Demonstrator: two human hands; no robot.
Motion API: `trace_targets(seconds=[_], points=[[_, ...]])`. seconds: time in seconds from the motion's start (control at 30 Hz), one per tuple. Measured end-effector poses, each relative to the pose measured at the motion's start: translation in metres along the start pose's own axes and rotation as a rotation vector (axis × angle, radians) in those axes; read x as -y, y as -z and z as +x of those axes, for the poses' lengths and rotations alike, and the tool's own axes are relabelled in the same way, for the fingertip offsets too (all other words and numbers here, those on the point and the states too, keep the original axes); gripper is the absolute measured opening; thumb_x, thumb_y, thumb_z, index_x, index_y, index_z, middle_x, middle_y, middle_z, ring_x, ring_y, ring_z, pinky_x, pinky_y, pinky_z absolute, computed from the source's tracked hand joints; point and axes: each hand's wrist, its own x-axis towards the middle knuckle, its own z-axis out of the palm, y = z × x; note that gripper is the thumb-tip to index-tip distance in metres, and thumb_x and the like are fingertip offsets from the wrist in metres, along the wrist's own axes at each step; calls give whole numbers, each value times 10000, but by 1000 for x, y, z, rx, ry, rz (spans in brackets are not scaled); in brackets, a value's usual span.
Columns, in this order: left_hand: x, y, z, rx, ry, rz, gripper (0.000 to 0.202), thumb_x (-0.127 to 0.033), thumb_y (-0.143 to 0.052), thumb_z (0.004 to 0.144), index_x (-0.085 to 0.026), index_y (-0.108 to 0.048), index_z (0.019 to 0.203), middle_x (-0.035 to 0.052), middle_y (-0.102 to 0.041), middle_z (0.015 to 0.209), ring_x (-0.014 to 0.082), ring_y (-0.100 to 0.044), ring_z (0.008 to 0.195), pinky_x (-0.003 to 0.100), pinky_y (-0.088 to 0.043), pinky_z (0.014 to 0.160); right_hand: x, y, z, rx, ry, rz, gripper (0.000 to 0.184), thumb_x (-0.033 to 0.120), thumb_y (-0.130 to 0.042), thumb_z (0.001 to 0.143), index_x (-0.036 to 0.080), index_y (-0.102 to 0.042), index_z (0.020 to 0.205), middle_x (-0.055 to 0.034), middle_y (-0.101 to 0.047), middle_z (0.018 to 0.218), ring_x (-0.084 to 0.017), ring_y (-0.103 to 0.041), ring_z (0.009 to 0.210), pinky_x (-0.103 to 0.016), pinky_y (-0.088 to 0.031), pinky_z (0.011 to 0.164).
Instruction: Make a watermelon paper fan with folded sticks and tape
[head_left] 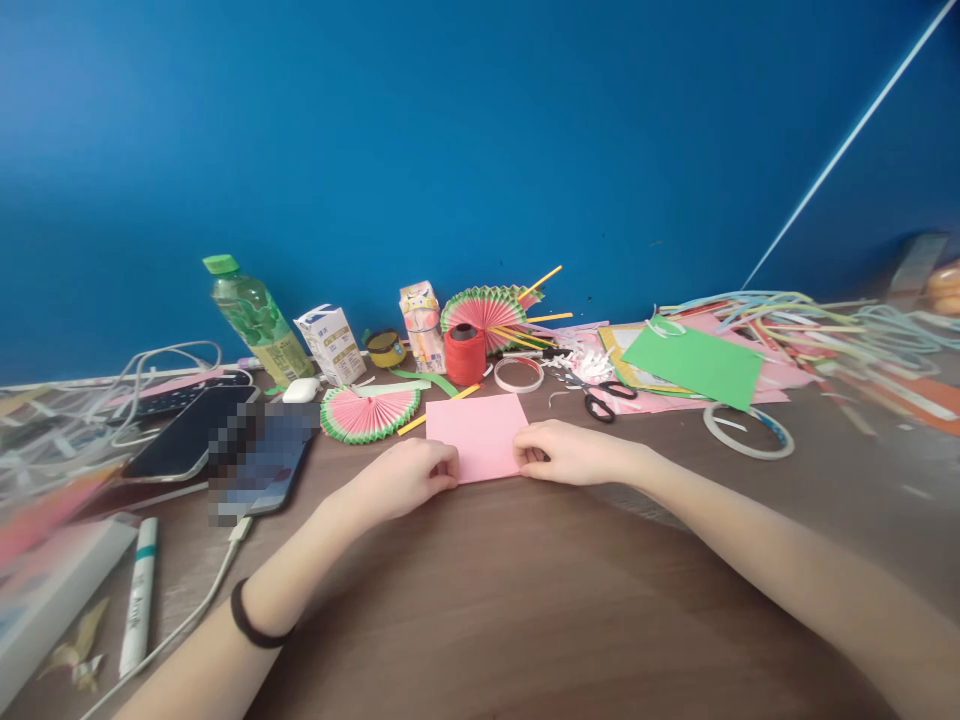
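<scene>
A pink sheet of paper (480, 432) lies flat on the brown table (525, 600) in front of me. My left hand (409, 475) pinches its near left corner with the fingers curled. My right hand (562, 452) grips the near right corner the same way. A folded watermelon paper fan (369, 412) lies just left of the sheet, and a second, larger fan (486, 310) stands behind a red spool of thread (465, 354).
Scissors (604, 398), tape rings (519, 374) (748, 430), a green sheet (694, 365) and paper strips (795, 315) lie to the right. On the left are two phones (191, 432), cables, a marker (139, 595), a green bottle (255, 318) and a carton (330, 343). A blue wall stands behind.
</scene>
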Motion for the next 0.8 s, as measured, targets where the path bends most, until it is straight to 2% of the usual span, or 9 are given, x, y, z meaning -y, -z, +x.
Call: trace_targets(seconds=[0.13, 0.33, 0.57, 0.8], points=[[0, 1, 1, 6, 54, -81, 105, -200, -473, 747, -192, -569, 706, -12, -613, 730, 134, -533, 687, 215, -349, 597, -3, -1, 2, -5, -23, 29, 117, 262, -533, 769, 162, -551, 710, -5, -557, 711, -108, -472, 603, -208, -324, 525], [3, 1, 1, 9, 106, -149, 98, -240, -488, 731, -188, -565, 696, -16, -590, 702, 135, -523, 661, 221, -359, 590, -7, -6, 5, -33, -12, 9, 203, 343, -520, 807, 167, -550, 711, -8, -568, 732, -115, -473, 628, -215, -317, 554], [10, -2, 3, -26, 143, -210, 61, -220, -512, 682, -184, -561, 674, -22, -567, 679, 128, -511, 637, 219, -360, 574, -4, -8, 7, -64, 1, -22, 209, 303, -508, 825, 165, -507, 667, -15, -567, 743, -130, -486, 688, -221, -313, 593], [7, -2, 4, -39, 192, -189, 47, -207, -521, 658, -179, -540, 625, -26, -540, 624, 125, -494, 596, 222, -345, 539, -4, -11, 9, -74, 6, -100, 238, 304, -473, 845, 171, -470, 649, -24, -551, 730, -140, -481, 689, -229, -316, 605]])
